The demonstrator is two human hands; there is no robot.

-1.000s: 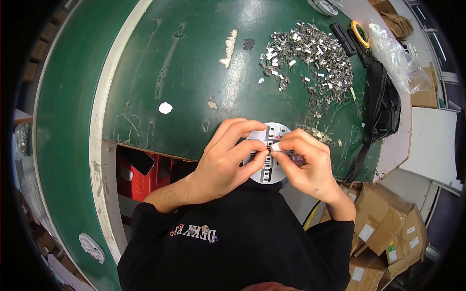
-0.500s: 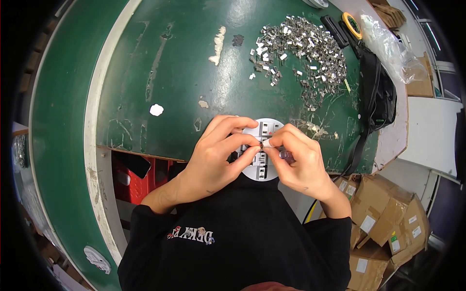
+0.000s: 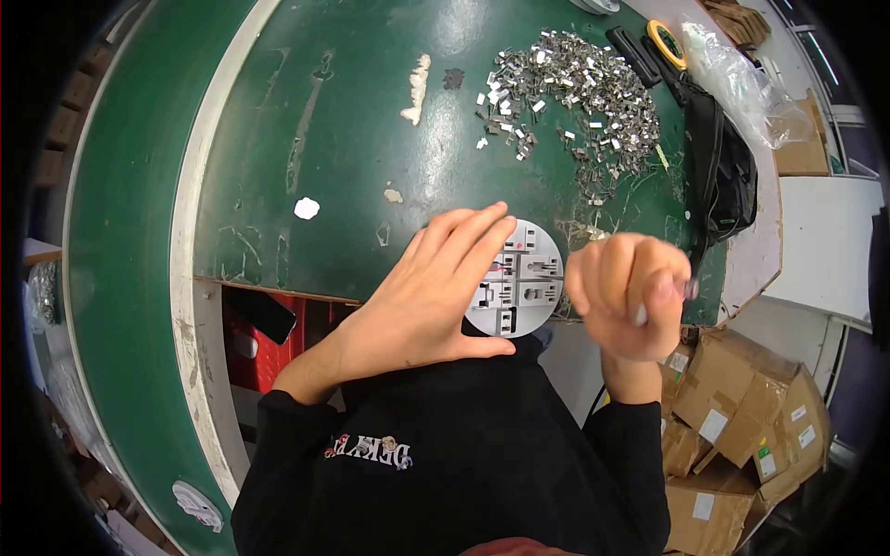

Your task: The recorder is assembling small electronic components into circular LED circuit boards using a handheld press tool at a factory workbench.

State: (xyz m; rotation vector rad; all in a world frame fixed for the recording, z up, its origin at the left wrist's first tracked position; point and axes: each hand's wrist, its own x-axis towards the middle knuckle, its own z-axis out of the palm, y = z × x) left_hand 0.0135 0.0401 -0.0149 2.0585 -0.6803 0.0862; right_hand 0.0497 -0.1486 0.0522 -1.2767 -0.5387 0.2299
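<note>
Brown cardboard boxes (image 3: 742,408) with white labels sit stacked right of the green table (image 3: 371,139). The left hand (image 3: 436,296) lies flat, fingers spread, on the round white fixture (image 3: 524,278) at the table's near edge; the right hand (image 3: 626,292) is curled, pinching a small metal piece (image 3: 691,289).

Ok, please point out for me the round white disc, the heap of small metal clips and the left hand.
round white disc (image 3: 530,289), head view, on its grey inner blocks.
heap of small metal clips (image 3: 584,83), head view, on the middle of the heap.
left hand (image 3: 436,292), head view, on the back of the hand.
</note>
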